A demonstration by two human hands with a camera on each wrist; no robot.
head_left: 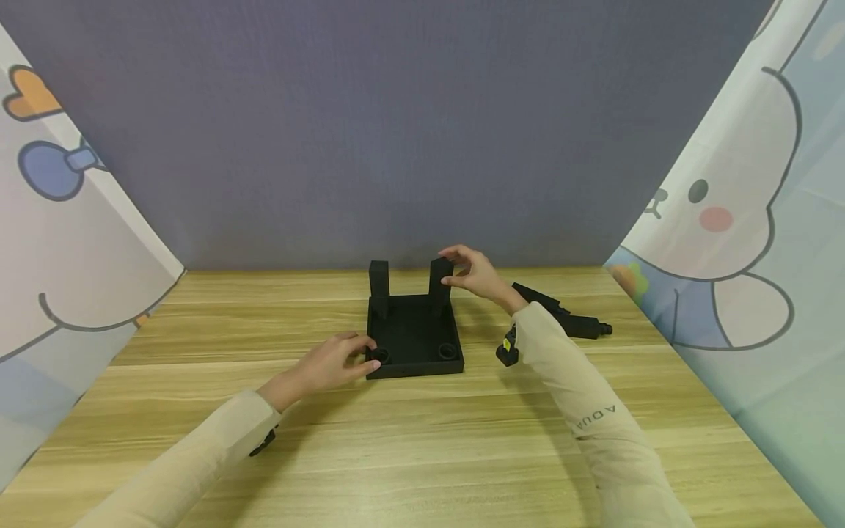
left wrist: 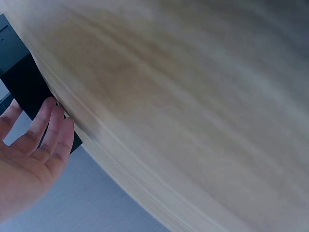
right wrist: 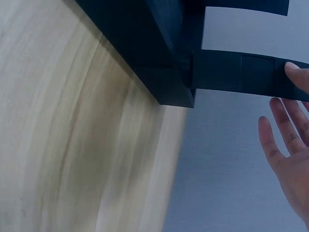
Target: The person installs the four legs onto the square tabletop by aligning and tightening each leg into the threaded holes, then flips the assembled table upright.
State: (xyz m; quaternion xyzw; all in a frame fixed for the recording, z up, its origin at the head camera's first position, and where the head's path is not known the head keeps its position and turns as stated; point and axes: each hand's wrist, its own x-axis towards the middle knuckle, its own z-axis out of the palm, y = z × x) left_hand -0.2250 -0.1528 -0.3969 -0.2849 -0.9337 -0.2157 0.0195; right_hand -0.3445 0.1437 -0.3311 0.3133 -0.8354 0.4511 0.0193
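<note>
A square black tray (head_left: 414, 364) lies on the wooden table, with low walls and two round rings near its front corners. At its back corners stand two upright black posts, a left post (head_left: 379, 290) and a right post (head_left: 440, 287). My left hand (head_left: 337, 361) holds the tray's front left corner; in the left wrist view its bent fingers (left wrist: 60, 130) lie against the black wall. With thumb and fingers around its upper end, my right hand (head_left: 477, 275) pinches the right post, which the right wrist view shows with the thumb on one face.
To the right, partly behind my right forearm, lies a black jointed part (head_left: 581, 325) with a small knob at its end. A grey panel (head_left: 396, 132) rises behind the wooden table (head_left: 422, 455). Printed cartoon cloths (head_left: 726, 220) hang at both sides.
</note>
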